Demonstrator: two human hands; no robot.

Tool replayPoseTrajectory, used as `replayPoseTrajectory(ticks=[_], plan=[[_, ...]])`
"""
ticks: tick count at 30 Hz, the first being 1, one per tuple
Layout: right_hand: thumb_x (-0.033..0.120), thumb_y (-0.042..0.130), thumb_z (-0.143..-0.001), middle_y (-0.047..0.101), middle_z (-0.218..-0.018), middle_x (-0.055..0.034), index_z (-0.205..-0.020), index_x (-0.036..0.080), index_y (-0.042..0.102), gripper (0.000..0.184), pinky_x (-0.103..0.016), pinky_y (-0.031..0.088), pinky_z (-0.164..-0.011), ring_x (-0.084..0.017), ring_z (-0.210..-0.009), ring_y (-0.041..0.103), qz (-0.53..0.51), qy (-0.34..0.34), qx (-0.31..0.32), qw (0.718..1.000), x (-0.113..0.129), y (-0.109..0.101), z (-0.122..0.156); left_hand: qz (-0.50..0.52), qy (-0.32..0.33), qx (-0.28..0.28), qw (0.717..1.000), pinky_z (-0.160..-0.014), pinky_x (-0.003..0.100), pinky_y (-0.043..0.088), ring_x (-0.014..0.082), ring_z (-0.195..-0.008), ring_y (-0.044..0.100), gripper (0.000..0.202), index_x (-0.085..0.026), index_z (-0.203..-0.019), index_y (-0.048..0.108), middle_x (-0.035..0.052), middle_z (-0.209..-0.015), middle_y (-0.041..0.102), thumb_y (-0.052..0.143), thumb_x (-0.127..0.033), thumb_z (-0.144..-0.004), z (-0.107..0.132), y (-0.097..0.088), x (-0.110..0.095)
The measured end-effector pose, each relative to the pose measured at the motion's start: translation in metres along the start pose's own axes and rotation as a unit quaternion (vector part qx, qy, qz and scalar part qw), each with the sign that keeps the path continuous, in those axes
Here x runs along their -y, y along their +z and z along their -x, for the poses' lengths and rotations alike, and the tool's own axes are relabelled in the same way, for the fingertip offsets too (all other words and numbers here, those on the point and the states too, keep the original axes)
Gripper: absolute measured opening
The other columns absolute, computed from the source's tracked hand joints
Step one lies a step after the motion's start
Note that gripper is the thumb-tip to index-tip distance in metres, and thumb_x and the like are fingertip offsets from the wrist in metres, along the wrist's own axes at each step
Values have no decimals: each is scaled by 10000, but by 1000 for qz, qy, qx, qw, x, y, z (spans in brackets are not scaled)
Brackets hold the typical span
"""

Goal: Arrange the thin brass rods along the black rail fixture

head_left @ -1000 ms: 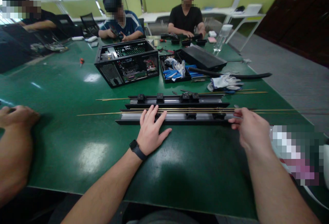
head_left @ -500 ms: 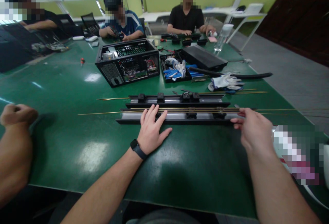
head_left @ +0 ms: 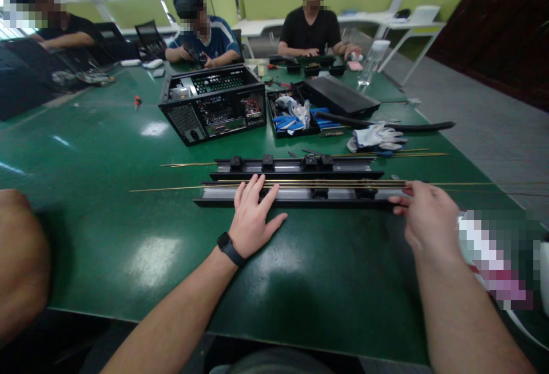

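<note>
My left hand point(head_left: 253, 217), with a dark watch on its wrist, lies with fingers spread across the near black rail point(head_left: 295, 203) and the thin brass-coloured rods point(head_left: 300, 183) running along it. At the rail's right end, my right hand point(head_left: 431, 219) pinches one or more of these rods between thumb and fingers; the exact number is hidden. Black blocks point(head_left: 319, 192) sit in the silvery channel of the near rail. Parallel behind it lies a second black rail point(head_left: 291, 175) with several similar blocks point(head_left: 267, 162) and more thin rods beside it.
Farther back stand an opened computer case point(head_left: 214, 105) and a black tray point(head_left: 295, 132) holding gloves. White gloves point(head_left: 377, 136) and a black tube point(head_left: 412, 127) lie at right. Another person's arm point(head_left: 21, 254) rests at left; several people sit around the green table point(head_left: 103, 237).
My right hand has shifted slightly to the right along the rods. My left hand stays put. The neighbouring person's arm at left has drawn back toward the near edge.
</note>
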State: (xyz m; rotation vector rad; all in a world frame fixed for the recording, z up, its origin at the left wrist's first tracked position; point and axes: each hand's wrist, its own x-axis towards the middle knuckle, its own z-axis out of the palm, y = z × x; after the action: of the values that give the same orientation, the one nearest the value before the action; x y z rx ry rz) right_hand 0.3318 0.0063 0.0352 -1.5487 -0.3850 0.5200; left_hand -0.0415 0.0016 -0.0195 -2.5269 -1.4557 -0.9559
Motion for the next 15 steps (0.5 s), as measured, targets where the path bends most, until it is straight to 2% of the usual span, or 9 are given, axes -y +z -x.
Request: replayPoseTrajectory(ticks=[4, 10, 15], plan=[[302, 839, -935, 782, -957, -49, -903, 176, 745, 160, -165, 424, -423, -108, -592, 678, 12, 0, 36, 999, -3, 0, 0, 0, -7, 3, 1000, -1498, 761, 339, 475, -1826, 485, 677, -279, -1727, 704, 232, -1878, 602, 878, -391, -1082, 0, -1, 0], [299, 835, -938, 743, -918, -14, -907, 209, 692, 172, -157, 442, -424, -121, -616, 700, 6, -5, -4, 1000, -2, 0, -1, 10, -7, 12, 1000, -1498, 771, 329, 482, -1837, 463, 690, -286, -1752, 687, 230, -1901, 574, 861, -392, -1092, 0, -1, 0], [290, 822, -965, 752, -905, -40, -917, 180, 733, 150, -160, 415, -407, -114, -587, 678, 1, 6, 47, 999, -1, 1, 3, 8, -3, 9, 1000, -1498, 761, 337, 477, -1835, 470, 686, -269, -1744, 689, 242, -1903, 566, 868, -391, -1094, 0, -1, 1]])
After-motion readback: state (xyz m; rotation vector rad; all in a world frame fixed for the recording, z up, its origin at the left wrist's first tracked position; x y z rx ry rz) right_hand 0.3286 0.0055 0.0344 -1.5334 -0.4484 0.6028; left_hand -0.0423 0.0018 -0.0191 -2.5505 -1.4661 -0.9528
